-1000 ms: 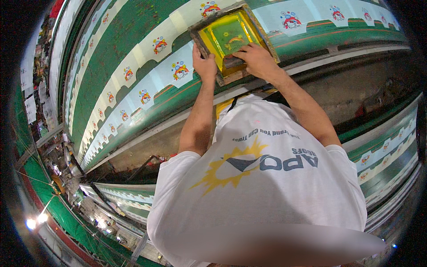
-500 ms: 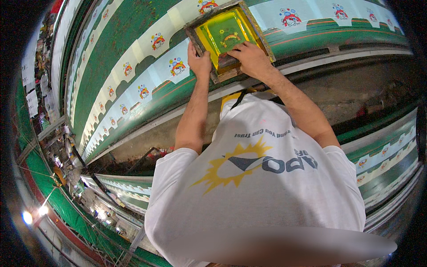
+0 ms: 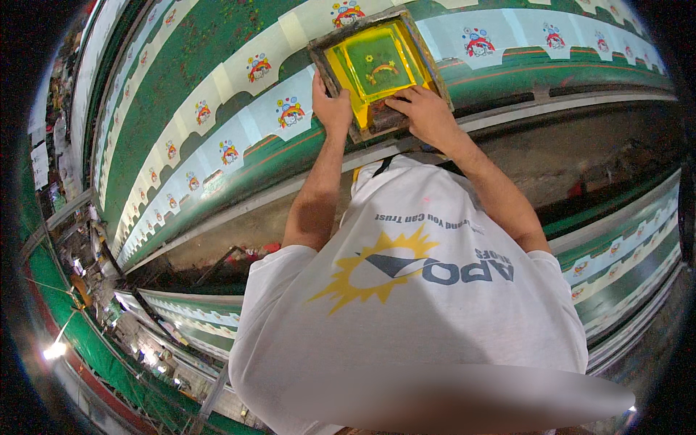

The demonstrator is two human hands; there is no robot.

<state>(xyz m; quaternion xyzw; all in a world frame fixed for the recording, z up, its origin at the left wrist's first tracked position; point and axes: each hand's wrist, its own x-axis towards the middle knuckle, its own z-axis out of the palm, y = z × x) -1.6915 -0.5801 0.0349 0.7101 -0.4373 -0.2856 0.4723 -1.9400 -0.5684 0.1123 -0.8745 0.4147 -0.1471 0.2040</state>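
Observation:
A square wooden frame [image 3: 433, 69] holds a yellow-inked screen [image 3: 380, 51] with a small rainbow and flower motif, lying on the long green table over pale cut pieces. My left hand [image 3: 332, 107] grips the frame's left side, thumb on its rim. My right hand [image 3: 428, 116] is at the near end of the screen, fingers bent on a dark reddish squeegee [image 3: 382, 110], which my fingers partly hide.
The green table [image 3: 174, 87] runs diagonally with rows of pale printed pieces [image 3: 290, 112]. Its metal rail [image 3: 500, 109] borders a dark gap in front of me. Another printing table [image 3: 616, 268] is behind me. Green netting [image 3: 69, 297] and lights [image 3: 56, 349] are at lower left.
The squeegee and my right hand have moved slightly toward the near edge of the screen, uncovering more of the yellow area. The view has shifted slightly; my left hand still holds the frame.

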